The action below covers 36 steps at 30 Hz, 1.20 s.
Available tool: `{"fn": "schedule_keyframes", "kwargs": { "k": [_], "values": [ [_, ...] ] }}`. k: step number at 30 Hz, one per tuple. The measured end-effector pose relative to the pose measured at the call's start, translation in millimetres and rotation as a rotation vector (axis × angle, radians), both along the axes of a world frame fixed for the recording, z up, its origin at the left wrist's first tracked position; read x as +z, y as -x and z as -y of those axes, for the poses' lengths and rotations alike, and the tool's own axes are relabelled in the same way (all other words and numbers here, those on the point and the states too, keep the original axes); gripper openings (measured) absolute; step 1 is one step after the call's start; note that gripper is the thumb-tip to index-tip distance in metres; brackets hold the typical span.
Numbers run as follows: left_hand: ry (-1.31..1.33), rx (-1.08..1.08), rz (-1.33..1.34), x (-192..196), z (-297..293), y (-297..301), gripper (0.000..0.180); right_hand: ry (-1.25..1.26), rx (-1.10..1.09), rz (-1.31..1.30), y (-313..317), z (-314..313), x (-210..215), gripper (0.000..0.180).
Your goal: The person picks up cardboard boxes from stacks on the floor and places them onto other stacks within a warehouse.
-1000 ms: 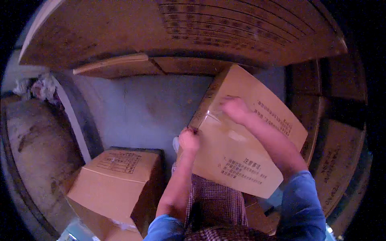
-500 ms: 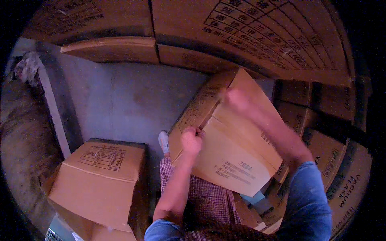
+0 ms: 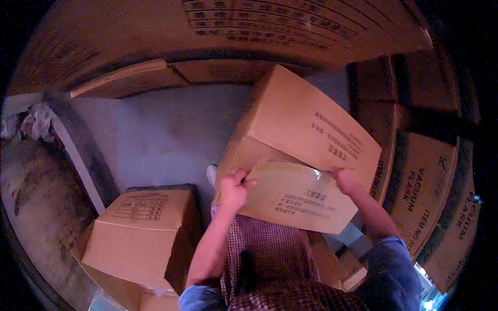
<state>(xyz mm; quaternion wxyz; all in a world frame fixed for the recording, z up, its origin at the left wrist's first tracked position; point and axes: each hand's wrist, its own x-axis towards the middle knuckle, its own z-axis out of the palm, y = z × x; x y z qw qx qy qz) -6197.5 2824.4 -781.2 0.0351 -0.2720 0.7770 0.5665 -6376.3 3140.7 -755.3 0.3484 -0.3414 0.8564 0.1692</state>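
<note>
A large brown cardboard box [image 3: 311,116] with dark print stands tilted in front of me. Its near top flap [image 3: 298,194] is raised toward me, and a dark gap shows between it and the rest of the top. At the flap's left corner, my left hand [image 3: 234,189] is closed with the cardboard between its fingers. My right hand [image 3: 348,181] grips the flap's right edge; its fingertips are partly hidden. A shiny strip of clear tape [image 3: 317,174] clings to the flap's edge between the hands.
Another opened cardboard box [image 3: 132,241] sits at the lower left. Stacked cartons [image 3: 415,181] line the right side, and big cartons [image 3: 249,31] rise along the far side. On the left, a pale board edge [image 3: 75,153] borders a brown heap [image 3: 41,176].
The top seam has come apart and the near flap has lifted toward me. My right hand has come back from the far end of the seam to the flap's right edge.
</note>
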Motion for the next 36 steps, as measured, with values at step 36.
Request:
{"fn": "schedule_keyframes", "kwargs": {
  "k": [36],
  "values": [
    [0.931, -1.551, -0.130, 120.6, -112.0, 54.6, 0.024, 0.252, -0.110, -0.065, -103.1, -184.7, 67.8, 0.016]
  ]
}}
